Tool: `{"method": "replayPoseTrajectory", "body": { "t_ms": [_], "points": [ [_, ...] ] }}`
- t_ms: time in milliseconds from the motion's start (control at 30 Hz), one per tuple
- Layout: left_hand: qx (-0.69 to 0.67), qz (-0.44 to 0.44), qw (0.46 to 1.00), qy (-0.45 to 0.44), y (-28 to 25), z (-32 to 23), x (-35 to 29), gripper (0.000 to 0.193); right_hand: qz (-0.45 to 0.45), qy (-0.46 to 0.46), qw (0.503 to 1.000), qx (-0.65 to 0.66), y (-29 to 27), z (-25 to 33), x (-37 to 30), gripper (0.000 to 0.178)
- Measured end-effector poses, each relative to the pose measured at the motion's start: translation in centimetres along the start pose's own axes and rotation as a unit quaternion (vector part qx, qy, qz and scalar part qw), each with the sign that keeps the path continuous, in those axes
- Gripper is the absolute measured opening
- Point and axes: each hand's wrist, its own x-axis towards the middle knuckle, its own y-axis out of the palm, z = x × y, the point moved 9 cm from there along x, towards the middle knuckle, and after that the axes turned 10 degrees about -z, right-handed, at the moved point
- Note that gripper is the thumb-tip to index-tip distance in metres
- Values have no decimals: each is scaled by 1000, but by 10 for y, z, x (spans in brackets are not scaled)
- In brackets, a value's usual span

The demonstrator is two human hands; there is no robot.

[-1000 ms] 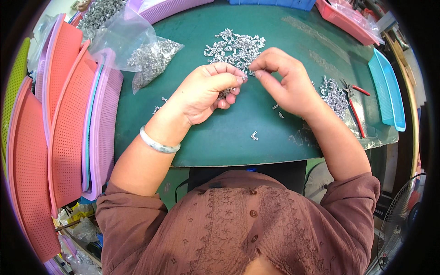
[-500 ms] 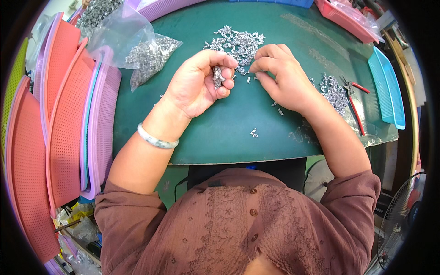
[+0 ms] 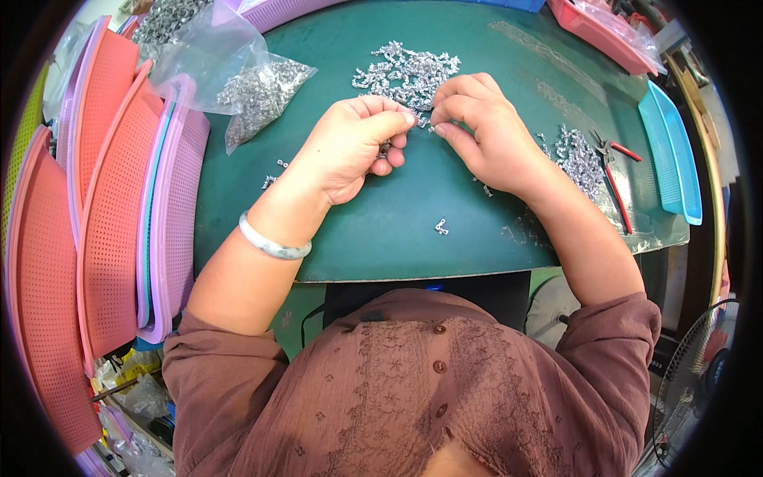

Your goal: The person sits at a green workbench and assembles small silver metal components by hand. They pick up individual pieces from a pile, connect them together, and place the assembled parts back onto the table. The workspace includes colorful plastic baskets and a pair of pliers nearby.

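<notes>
My left hand (image 3: 358,143) is curled around several small silvery metal parts (image 3: 384,149), which show between its fingers, and its thumb points toward the right hand. Close beside it, my right hand (image 3: 481,127) has thumb and forefinger drawn together at the near edge of a pile of small silvery metal parts (image 3: 409,71). What those fingertips hold, if anything, is too small to make out. One loose metal part (image 3: 441,227) lies nearer the table's front edge. A few more loose parts (image 3: 270,181) lie left of my left wrist.
The green table (image 3: 381,238) also bears a clear bag of metal parts (image 3: 262,91). At right are a second parts pile (image 3: 578,159), red-handled pliers (image 3: 616,187) and a blue basket (image 3: 670,151). Stacked pink and purple baskets (image 3: 111,230) stand at left; a fan (image 3: 699,381) is lower right.
My left hand has turned over, so its back now faces up and the parts in it are mostly covered. My right hand has shifted only slightly.
</notes>
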Motion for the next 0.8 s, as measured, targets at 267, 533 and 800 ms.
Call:
{"method": "replayPoseTrajectory", "body": {
  "t_ms": [267, 533, 800],
  "points": [
    [4, 40, 999, -32, 12, 7, -6, 14, -41, -26, 997, 54, -10, 17, 4, 7],
    [11, 27, 1000, -3, 11, 3, -5, 9, -30, -25, 997, 65, -11, 10, 3, 8],
    [-10, 33, 999, 8, 10, 0, -4, 9, -30, -20, 997, 63, -12, 10, 4, 9]
  ]
}}
